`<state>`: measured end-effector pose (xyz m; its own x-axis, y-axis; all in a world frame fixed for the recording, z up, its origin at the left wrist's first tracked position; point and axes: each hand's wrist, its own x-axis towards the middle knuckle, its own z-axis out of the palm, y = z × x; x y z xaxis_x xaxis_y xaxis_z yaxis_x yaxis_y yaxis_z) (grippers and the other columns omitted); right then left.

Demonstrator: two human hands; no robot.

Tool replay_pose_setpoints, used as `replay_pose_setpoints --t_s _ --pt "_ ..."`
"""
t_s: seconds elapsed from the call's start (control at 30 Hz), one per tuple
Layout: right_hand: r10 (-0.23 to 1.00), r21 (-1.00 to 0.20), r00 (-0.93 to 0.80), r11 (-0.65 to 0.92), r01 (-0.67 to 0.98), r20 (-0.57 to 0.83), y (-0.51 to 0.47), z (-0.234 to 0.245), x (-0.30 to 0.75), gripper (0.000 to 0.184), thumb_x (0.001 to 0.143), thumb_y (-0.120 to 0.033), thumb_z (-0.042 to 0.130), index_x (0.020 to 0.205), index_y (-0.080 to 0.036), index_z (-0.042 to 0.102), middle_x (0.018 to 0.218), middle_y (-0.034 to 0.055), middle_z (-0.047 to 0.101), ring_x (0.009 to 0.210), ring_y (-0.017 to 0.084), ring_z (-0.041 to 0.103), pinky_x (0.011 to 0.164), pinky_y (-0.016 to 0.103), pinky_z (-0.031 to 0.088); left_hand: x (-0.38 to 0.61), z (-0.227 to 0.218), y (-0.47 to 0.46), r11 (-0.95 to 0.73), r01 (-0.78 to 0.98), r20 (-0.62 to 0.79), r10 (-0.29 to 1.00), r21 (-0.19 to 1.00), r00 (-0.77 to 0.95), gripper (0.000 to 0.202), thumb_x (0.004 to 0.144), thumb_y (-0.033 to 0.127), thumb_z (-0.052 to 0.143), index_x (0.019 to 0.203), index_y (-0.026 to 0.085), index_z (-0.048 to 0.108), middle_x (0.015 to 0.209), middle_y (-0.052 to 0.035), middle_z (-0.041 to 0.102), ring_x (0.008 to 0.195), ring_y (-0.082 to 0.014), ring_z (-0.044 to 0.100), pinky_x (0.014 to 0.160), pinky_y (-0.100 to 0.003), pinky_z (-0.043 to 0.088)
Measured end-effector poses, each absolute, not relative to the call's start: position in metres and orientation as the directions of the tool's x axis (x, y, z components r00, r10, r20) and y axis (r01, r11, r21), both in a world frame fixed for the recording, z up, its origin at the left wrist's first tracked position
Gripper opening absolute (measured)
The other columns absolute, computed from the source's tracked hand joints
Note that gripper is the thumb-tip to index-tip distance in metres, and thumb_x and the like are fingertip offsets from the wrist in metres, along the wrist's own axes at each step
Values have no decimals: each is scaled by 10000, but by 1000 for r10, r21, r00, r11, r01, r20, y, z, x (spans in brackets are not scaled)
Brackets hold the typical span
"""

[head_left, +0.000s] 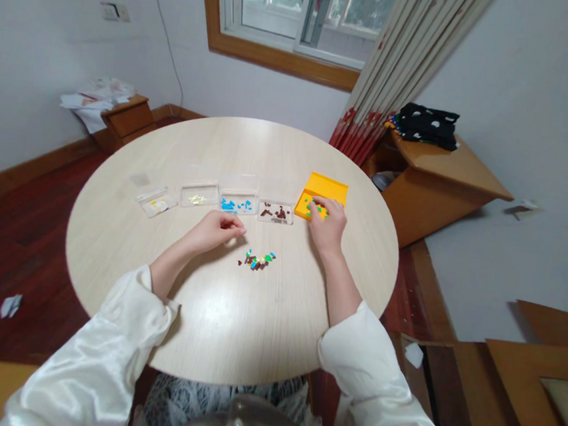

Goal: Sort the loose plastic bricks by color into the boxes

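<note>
My right hand (328, 224) reaches into the yellow box (329, 187), fingers bent together among small green pieces (309, 206); whatever is between the fingertips is too small to make out. Over the table, in front of the clear box of blue pieces (228, 205), my left hand (219, 229) is closed in a pinch; any thing in it cannot be made out. Between my hands lies a small pile of mixed brown, green, blue and pale yellow pieces (258, 261). Dark brown pieces (280, 211) lie in another clear box, beside the yellow one.
Pale yellow pieces (196, 199) sit in a clear box (184, 202) at the left of the row. Farther left is a small clear bag (156, 202) with pale pieces. All stand on a round wooden table (223, 321). A wooden cabinet (438, 181) is at the right.
</note>
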<state>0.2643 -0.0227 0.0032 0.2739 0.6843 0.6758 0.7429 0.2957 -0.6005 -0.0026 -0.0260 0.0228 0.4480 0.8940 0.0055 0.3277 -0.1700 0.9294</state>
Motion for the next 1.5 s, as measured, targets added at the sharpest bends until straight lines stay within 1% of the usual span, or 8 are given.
replay_pose_setpoints --t_s 0.13,0.33,0.53,0.8,1.0,1.2,1.33,1.5 --pt "665 -611 371 164 774 648 -21 -2 290 179 798 -223 540 865 -170 698 873 95 681 841 225 555 828 406 431 -4 21 -29 -297 389 15 810 872 586 132 711 244 615 725 144 701 689 -44 655 628 -119 523 610 -251 387" --pt "672 -614 432 42 788 601 -22 -6 297 222 781 -226 540 920 -174 706 914 109 679 880 246 537 841 423 422 -1 19 -34 -418 426 26 738 803 674 135 712 238 603 739 172 717 662 -28 603 595 -117 484 583 -243 373" --pt "690 -609 400 73 790 603 -20 -8 295 228 781 -220 541 930 -163 704 930 114 678 863 239 547 852 422 425 0 20 -35 -438 398 31 703 806 710 102 692 213 627 743 181 709 665 -16 589 607 -120 482 595 -241 381" --pt "702 -625 392 97 775 594 -20 -6 291 217 777 -209 547 916 -147 703 933 121 677 889 242 562 869 426 431 -1 17 -34 -459 389 22 669 799 743 127 743 223 604 781 169 712 753 -47 621 676 -131 518 649 -253 402" --pt "691 -631 388 127 765 609 -20 -6 288 202 776 -208 547 894 -167 706 926 106 681 881 235 574 855 422 451 1 19 -35 -464 397 38 687 792 726 121 726 204 584 751 174 699 690 -27 604 613 -121 490 603 -244 385" --pt "693 -629 378 141 764 614 -20 -7 286 194 772 -214 552 880 -176 709 907 103 677 861 230 570 833 415 464 2 21 -37 -422 424 22 729 802 684 79 683 231 633 718 167 664 625 1 567 569 -112 446 554 -233 345" --pt "703 -644 379 146 751 601 -21 -6 285 211 778 -222 542 902 -182 707 901 98 668 865 231 566 841 421 457 3 19 -37 -399 434 2 738 808 675 76 669 241 660 668 166 654 618 -2 573 562 -112 461 548 -232 348" --pt "712 -652 379 145 744 591 -21 -5 283 215 781 -216 545 911 -171 710 906 106 667 867 229 562 841 420 454 5 19 -38 -439 437 26 729 785 684 58 682 217 649 659 166 662 629 -10 577 571 -113 480 567 -235 364"
